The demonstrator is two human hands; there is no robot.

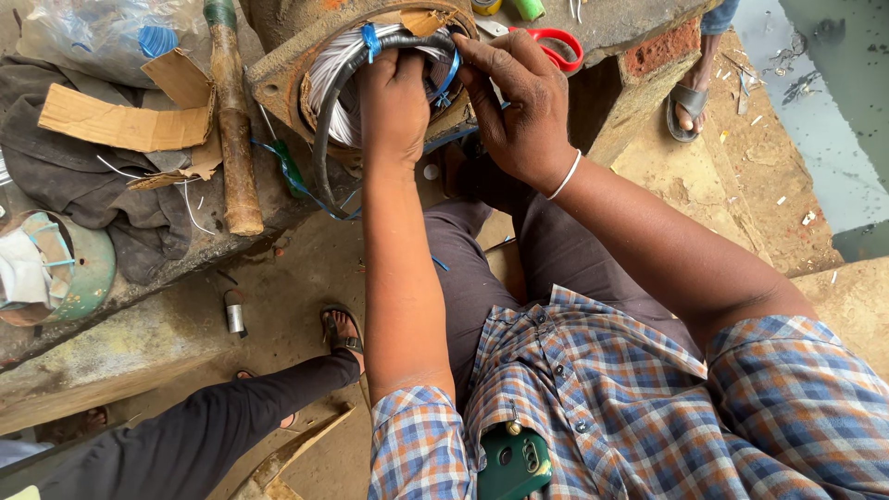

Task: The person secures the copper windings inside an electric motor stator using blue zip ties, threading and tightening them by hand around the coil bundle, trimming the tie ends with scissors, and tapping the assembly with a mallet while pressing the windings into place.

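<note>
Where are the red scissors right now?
The red scissors lie at the top of the head view, on the stone bench just beyond the right hand, to the right of the wire coil.

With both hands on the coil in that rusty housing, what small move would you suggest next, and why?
Probably draw the blue tie snug around the white wire coil. The left hand presses the black sleeved lead against the coil inside the rusty housing, while the right hand works at the rim beside the tie, whose loose end trails below.
</note>
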